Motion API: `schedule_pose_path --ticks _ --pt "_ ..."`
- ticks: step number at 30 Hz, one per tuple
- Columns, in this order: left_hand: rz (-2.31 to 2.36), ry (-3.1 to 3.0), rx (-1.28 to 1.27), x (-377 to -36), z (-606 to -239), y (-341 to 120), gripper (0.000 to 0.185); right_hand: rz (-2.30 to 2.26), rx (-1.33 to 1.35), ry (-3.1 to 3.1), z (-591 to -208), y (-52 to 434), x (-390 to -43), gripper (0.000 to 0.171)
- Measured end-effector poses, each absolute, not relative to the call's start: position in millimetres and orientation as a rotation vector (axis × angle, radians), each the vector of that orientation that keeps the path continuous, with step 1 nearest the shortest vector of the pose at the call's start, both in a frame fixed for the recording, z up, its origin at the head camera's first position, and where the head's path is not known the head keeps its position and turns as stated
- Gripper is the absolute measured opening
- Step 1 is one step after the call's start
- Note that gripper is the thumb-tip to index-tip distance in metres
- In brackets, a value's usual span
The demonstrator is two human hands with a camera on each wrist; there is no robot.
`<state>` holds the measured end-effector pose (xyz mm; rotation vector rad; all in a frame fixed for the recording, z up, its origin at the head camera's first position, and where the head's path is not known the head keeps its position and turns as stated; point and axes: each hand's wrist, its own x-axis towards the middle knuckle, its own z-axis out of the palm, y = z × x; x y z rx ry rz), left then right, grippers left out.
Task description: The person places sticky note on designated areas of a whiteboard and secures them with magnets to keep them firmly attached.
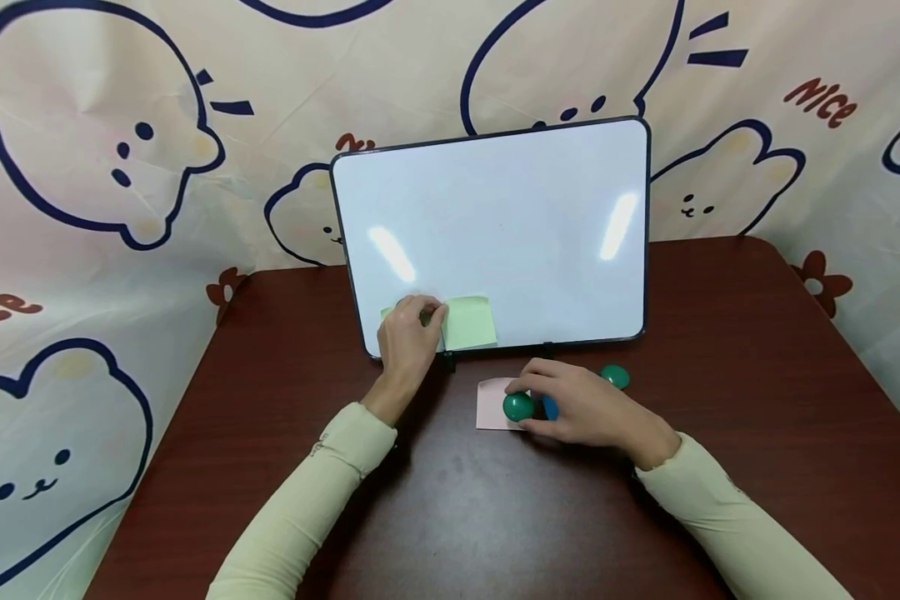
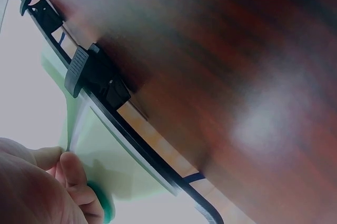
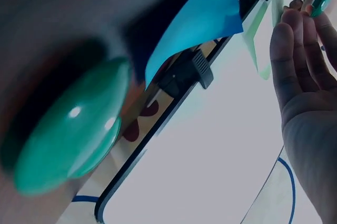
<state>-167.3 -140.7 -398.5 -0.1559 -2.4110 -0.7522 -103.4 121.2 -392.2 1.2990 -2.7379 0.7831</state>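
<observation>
My left hand (image 1: 411,337) is at the whiteboard's lower left, thumb and finger pinching the edge of a light green sticky note (image 1: 470,323). Another green sticky note (image 2: 124,155) lies flat on the board behind that hand. Beside its fingers, in the left wrist view, a round green magnet (image 2: 107,203) is partly hidden. My right hand (image 1: 581,404) holds a domed green magnet (image 1: 518,407) between thumb and fingers, over a pink sticky note (image 1: 491,408) on the table. A blue sticky note (image 3: 202,21) sits beneath that hand, mostly covered in the head view.
The whiteboard (image 1: 510,217) leans back at the far side of the brown table (image 1: 450,508), with black clips (image 2: 102,79) along its lower edge. Another green magnet (image 1: 615,377) lies right of the right hand. A printed cloth (image 1: 82,292) hangs behind.
</observation>
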Motion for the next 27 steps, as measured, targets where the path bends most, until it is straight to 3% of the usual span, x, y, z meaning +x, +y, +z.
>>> schedule_pose_path --ticks 27 --pt "-0.791 -2.431 -0.131 -167.0 -397.1 -141.4 0.016 0.753 1.340 -2.605 -387.0 95.1 -117.8 0.032"
